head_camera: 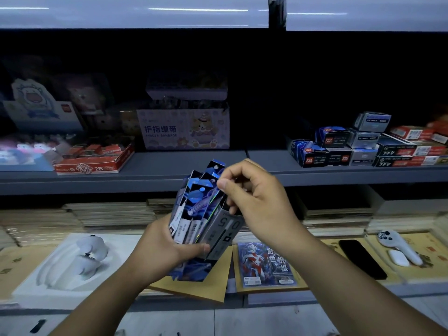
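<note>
Blue packs (199, 212) clutched in left grip (166, 248); right grip (254, 197) pinches top edge.

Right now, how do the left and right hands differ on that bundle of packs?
The left hand wraps the lower end of the bundle of packs from below; the right hand pinches at its top with thumb and curled fingers. The left hand sits lower in the head view, the right hand higher. The left hand carries the whole fan; the right hand touches only the upper edges. Shared: both hold the same bundle.
</note>
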Action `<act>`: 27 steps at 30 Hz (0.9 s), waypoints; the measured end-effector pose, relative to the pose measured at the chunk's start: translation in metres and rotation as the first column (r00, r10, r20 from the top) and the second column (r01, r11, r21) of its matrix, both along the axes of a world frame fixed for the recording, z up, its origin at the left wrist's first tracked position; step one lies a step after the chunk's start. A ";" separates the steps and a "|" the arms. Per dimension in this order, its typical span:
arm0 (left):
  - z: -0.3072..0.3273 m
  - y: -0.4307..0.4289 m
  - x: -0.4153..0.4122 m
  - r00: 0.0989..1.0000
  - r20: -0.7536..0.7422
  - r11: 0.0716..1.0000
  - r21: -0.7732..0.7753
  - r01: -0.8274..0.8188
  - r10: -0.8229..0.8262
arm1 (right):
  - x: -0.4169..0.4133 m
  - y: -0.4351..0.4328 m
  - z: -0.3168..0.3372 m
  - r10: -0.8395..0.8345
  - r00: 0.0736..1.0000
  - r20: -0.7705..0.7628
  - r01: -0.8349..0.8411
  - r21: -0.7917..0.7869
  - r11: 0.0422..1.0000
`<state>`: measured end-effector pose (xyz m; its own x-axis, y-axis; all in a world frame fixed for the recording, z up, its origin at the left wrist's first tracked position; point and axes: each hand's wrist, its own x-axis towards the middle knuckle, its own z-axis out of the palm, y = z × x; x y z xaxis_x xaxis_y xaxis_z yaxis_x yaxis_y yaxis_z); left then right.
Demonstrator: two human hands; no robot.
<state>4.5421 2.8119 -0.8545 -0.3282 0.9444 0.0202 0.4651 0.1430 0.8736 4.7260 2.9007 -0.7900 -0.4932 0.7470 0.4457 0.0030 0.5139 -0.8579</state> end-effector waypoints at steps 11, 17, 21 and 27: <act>0.004 -0.003 0.002 0.999 0.028 0.998 0.042 -0.045 0.044 | 0.004 -0.004 0.012 0.016 0.998 -0.067 -0.020 -0.057 0.998; 0.002 -0.003 0.000 1.000 0.016 0.999 0.033 -0.016 0.016 | -0.003 -0.001 0.001 -0.080 0.997 0.008 0.079 0.138 0.987; 0.003 -0.001 -0.001 1.000 -0.005 1.000 0.027 -0.016 0.016 | 0.001 -0.004 0.004 0.002 0.995 -0.104 -0.003 -0.016 1.000; -0.001 -0.004 -0.005 0.999 0.018 0.999 0.018 -0.050 0.050 | 0.009 0.001 0.020 0.041 0.958 -0.283 -0.083 -0.136 0.987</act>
<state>4.5372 2.8080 -0.8550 -0.3752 0.9264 0.0316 0.4423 0.1490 0.8844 4.7350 2.9013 -0.7701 -0.4123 0.7858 0.4610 -0.2749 0.3751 -0.8853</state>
